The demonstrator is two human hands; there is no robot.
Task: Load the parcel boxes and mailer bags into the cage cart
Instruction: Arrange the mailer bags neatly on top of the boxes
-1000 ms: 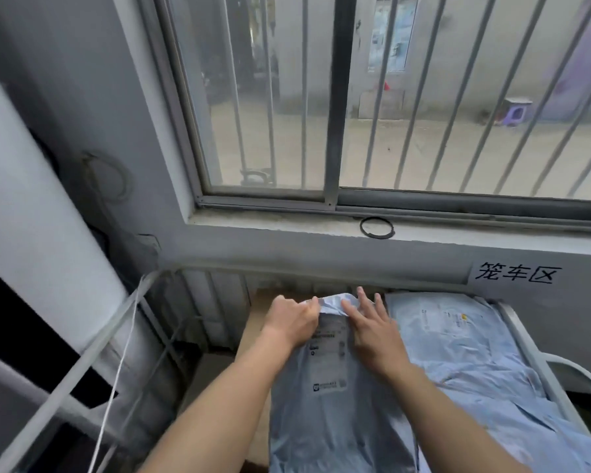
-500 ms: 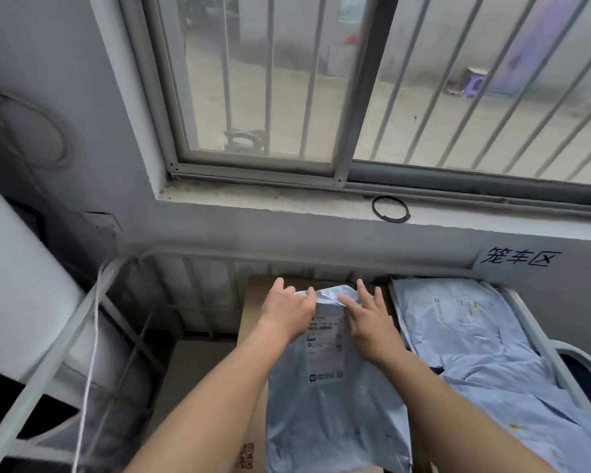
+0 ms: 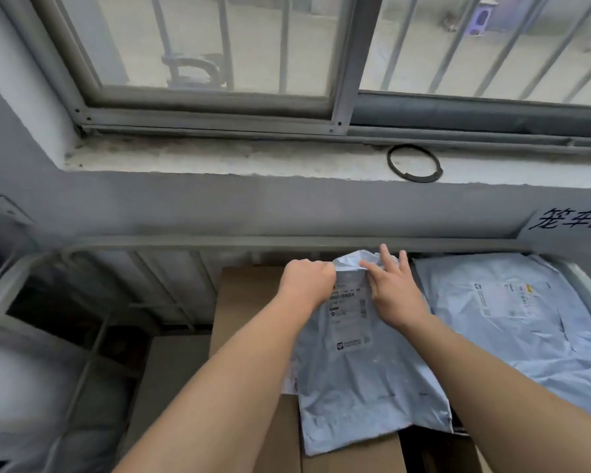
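A pale blue mailer bag (image 3: 362, 377) with a white shipping label lies on top of a tall brown parcel box (image 3: 243, 302) inside the cage cart (image 3: 219, 241). My left hand (image 3: 307, 281) grips the bag's crumpled top edge in a fist. My right hand (image 3: 389, 291) pinches the same edge from the right, its other fingers stretched toward the cart's back rail. More pale blue mailer bags (image 3: 512, 319) are piled to the right in the cart. A lower brown box (image 3: 174, 370) sits left of the tall one.
The cart stands against a grey wall under a barred window. A black ring (image 3: 413, 163) lies on the sill. Handwritten characters (image 3: 570, 220) mark the wall at right. The cart's left side bars (image 3: 93, 339) are blurred, with a white panel beyond them.
The view has tilted down and closed in on the cart. Both hands stay on the bag's top edge, now close to the back rail.
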